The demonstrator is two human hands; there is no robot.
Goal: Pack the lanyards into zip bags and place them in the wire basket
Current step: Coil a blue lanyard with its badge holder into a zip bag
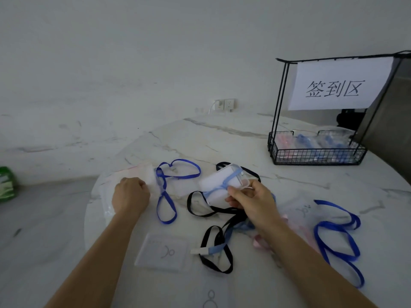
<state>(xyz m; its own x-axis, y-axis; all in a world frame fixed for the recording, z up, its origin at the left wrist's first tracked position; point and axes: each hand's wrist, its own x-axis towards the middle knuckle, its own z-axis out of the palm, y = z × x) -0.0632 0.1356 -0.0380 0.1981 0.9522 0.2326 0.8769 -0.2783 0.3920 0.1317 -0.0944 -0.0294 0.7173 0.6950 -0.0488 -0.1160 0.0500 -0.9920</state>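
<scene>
Lanyard card holder (pixel 219 186) — long axis tilted up-right — in right hand (pixel 251 201).

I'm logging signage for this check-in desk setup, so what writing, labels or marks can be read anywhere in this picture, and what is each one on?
"签到区": black characters on the white paper sign hung on the frame of the wire basket.
Clear badge holder near the table's front edge: a drawn figure-like mark, no readable words.
Clear bag beside the right forearm: a similar faint mark, too blurred to read.
Green packet at the left edge: print too blurred to read.
</scene>
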